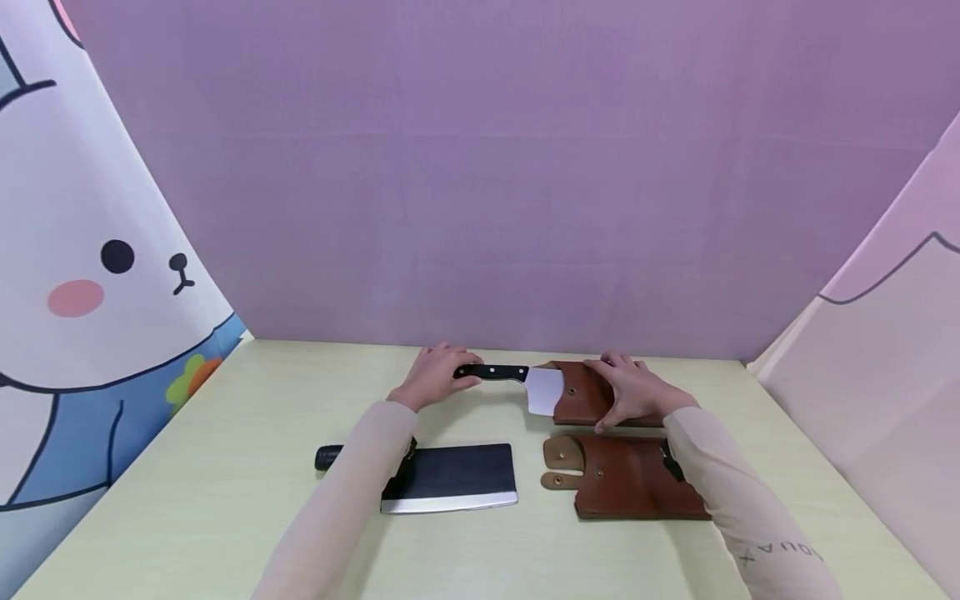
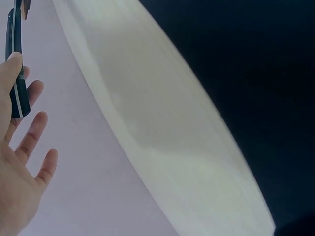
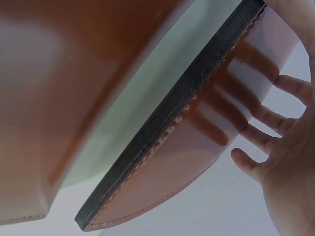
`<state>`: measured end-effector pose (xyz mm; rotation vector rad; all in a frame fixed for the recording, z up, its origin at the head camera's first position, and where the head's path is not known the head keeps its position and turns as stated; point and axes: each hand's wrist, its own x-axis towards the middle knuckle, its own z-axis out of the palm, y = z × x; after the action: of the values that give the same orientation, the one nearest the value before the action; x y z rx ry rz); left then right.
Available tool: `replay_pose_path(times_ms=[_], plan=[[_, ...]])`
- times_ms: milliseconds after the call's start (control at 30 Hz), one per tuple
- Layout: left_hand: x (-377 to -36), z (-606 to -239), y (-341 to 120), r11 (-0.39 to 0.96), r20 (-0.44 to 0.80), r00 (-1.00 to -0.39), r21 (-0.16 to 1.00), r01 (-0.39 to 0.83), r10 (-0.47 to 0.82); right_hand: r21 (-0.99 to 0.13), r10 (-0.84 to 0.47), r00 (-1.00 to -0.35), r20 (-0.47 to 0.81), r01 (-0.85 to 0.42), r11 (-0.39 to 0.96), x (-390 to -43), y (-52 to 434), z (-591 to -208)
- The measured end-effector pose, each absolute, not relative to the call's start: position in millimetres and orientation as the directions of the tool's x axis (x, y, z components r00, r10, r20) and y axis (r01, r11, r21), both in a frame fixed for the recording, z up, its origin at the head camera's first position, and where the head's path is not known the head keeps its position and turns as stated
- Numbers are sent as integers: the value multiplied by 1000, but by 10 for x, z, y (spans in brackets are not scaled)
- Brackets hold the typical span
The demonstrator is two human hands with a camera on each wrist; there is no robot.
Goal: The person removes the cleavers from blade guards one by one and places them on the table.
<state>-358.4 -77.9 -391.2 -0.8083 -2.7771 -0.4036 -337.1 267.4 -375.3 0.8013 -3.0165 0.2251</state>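
Observation:
My left hand [image 1: 433, 377] pinches the black riveted handle of a small cleaver [image 1: 543, 392] between thumb and fingers. In the left wrist view, the thumb lies along the handle [image 2: 18, 93] while the other fingers spread apart. The cleaver's blade is partly inside a brown leather sheath [image 1: 579, 403]; its bare part shows next to the handle. My right hand [image 1: 636, 392] grips this sheath from above, with the thumb at its near edge and the fingers at the far side. The right wrist view shows the sheath's stitched edge [image 3: 147, 142] and the fingers touching it.
Nearer me lies a larger cleaver [image 1: 465, 475] with a dark blade, partly covered by my left sleeve. A second brown sheath [image 1: 633, 483] with snap straps lies at the right, partly under my right forearm. A purple panel [image 1: 480, 208] stands behind the pale table [image 1: 187, 467].

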Motion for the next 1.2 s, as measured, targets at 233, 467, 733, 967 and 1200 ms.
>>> replay_pose_path(times_ms=[233, 467, 733, 967, 1200], plan=[[-3579, -3902, -814, 805, 281, -822, 207, 556, 496, -143, -481, -875, 56, -484, 864, -3379, 2694, -3805], [-3602, -3905, -881, 801, 284, -817, 205, 563, 501, -147, -479, -876, 58, -482, 864, -3363, 2705, -3799], [-3634, -3929, -966, 799, 292, -813, 199, 567, 504, -131, -488, -870, 69, -492, 861, -3361, 2738, -3786], [-3612, -3912, -1016, 796, 289, -812, 203, 570, 508, -127, -479, -876, 63, -483, 867, -3346, 2755, -3776], [-3610, -3921, -1055, 794, 287, -811, 207, 571, 509, -137, -464, -884, 58, -467, 873, -3343, 2771, -3787]])
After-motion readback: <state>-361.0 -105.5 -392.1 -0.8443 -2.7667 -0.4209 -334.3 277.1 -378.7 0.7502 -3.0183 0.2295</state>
